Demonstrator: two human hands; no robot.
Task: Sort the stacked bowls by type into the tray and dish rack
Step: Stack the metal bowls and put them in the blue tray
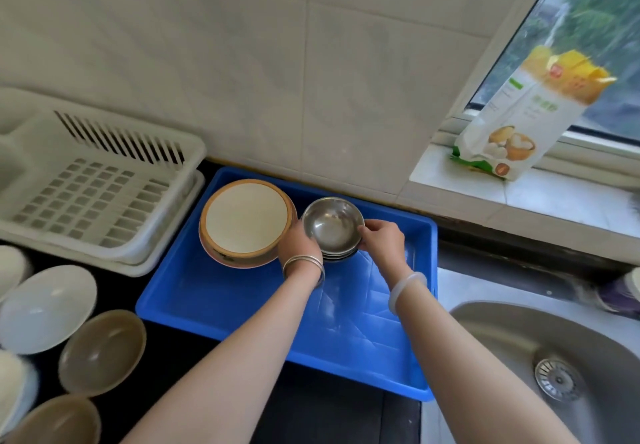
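Tan and white bowls (102,351) wait unsorted on the near surface. In the tray (242,305), the left hand (296,246) and right hand (381,241) close their grip on the steel bowls (330,227) beside the cream stack (246,221). The rack (104,201) shows no bowls; sorting seems roughly half done.

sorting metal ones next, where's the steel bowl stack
Head view, centre: the steel bowl stack sits far in the blue tray, right of the cream bowls, between left hand and right hand.
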